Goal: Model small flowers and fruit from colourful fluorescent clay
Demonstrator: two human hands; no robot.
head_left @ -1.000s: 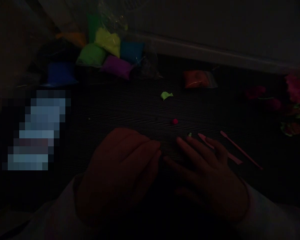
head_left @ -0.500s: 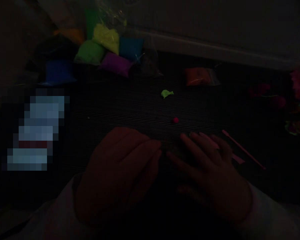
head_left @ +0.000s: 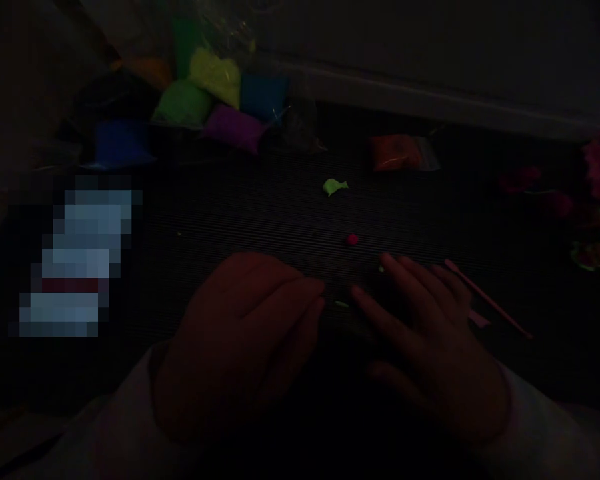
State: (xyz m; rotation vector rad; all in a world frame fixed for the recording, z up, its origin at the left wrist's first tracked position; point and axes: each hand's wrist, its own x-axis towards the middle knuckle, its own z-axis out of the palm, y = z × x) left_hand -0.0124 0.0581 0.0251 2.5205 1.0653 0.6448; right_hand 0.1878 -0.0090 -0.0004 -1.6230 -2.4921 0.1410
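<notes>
The scene is very dark. My left hand (head_left: 240,340) lies palm down on a dark ribbed mat (head_left: 260,220), fingers together and flat. My right hand (head_left: 430,340) rests beside it with fingers spread flat, covering part of a pink flat tool (head_left: 479,319). A thin green sliver (head_left: 341,305) lies between the two hands' fingertips. A tiny green bit (head_left: 381,269) sits at my right forefinger's tip. A small red ball (head_left: 351,239) and a green clay lump (head_left: 334,187) lie farther out. A thin pink stick (head_left: 487,300) runs to the right of my right hand.
Several bags of coloured clay (head_left: 205,100) are piled at the back left, and an orange bag (head_left: 400,152) lies at the back middle. Pink and green clay flowers (head_left: 597,200) sit at the right edge. A blurred pale object (head_left: 80,260) is on the left.
My right hand has slid right and slightly forward over the flat pink tool, uncovering a green sliver between the hands. My left hand has stayed put.
</notes>
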